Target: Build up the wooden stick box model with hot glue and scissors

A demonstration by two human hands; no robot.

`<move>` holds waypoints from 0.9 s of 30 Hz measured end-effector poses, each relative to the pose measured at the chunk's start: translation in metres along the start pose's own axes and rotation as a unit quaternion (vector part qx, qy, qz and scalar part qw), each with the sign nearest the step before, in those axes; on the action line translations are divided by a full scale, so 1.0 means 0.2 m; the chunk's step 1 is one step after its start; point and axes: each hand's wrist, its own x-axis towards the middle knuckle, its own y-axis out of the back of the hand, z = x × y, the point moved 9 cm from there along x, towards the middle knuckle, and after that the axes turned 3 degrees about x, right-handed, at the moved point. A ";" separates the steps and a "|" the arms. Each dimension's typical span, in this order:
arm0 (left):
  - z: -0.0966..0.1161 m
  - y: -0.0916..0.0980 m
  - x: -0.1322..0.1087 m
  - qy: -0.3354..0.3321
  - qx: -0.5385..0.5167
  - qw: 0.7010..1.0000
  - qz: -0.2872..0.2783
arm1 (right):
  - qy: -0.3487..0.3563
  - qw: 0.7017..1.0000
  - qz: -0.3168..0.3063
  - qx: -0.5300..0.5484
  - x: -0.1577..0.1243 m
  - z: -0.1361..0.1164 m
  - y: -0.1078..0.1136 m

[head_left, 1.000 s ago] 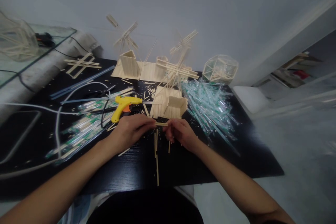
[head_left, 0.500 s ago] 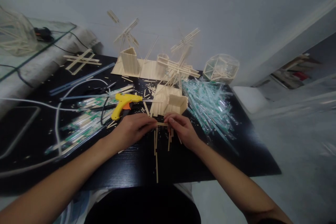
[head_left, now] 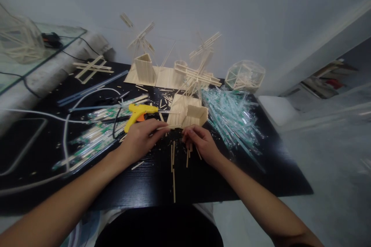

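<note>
My left hand (head_left: 139,139) is closed in a pinch on a thin wooden stick (head_left: 169,127) that points right toward a small open wooden box (head_left: 188,115) built of sticks. My right hand (head_left: 199,141) rests on the black table (head_left: 150,185) just right of it, fingers curled over a few short sticks (head_left: 189,148). Loose sticks (head_left: 173,162) lie between and below my hands. A yellow glue gun (head_left: 137,114) lies just beyond my left hand.
Stick windmill models (head_left: 197,69) and a wire-frame polyhedron (head_left: 245,75) stand at the back. A heap of clear plastic wrappers (head_left: 232,117) lies to the right, more wrappers and white cables (head_left: 66,123) to the left. The table's front edge is near my body.
My left hand has lifted the stick away from my right hand and toward the wooden box. My right hand let go of that stick and dropped onto the short sticks.
</note>
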 end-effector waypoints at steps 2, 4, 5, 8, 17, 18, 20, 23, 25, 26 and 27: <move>-0.01 0.01 0.00 0.002 0.011 1.000 0.008 | -0.013 1.000 -0.011 -0.011 0.00 0.01 -0.01; -0.01 0.01 0.00 0.001 0.011 1.000 0.006 | -0.018 0.999 -0.022 -0.015 0.00 0.02 -0.03; -0.01 0.00 0.00 0.000 0.009 1.000 0.004 | -0.020 0.999 -0.024 -0.010 0.00 0.02 -0.03; -0.01 -0.01 0.00 -0.008 0.003 1.000 0.003 | -0.017 1.000 -0.023 0.007 0.00 0.02 -0.03; 0.01 -0.02 0.00 -0.016 -0.006 1.000 0.000 | -0.035 0.998 -0.020 0.056 0.01 0.04 -0.03; 0.01 -0.02 0.00 -0.016 -0.008 1.000 -0.004 | -0.041 0.997 -0.016 0.070 0.01 0.04 -0.03; 0.00 -0.03 -0.01 -0.013 -0.014 1.000 -0.013 | -0.046 0.996 -0.008 0.071 0.02 0.06 -0.02; 0.00 -0.05 -0.01 -0.013 -0.024 0.999 -0.031 | -0.028 0.999 0.008 0.035 0.01 0.04 0.00; 0.00 -0.06 -0.02 -0.017 -0.030 0.999 -0.040 | -0.020 0.999 0.007 0.034 0.01 0.03 0.00; 0.01 -0.07 -0.02 -0.020 -0.032 0.998 -0.042 | -0.019 0.999 0.001 0.040 0.01 0.03 0.00; 0.01 -0.07 -0.02 -0.023 -0.034 0.998 -0.043 | -0.018 0.999 -0.008 0.046 0.01 0.03 -0.01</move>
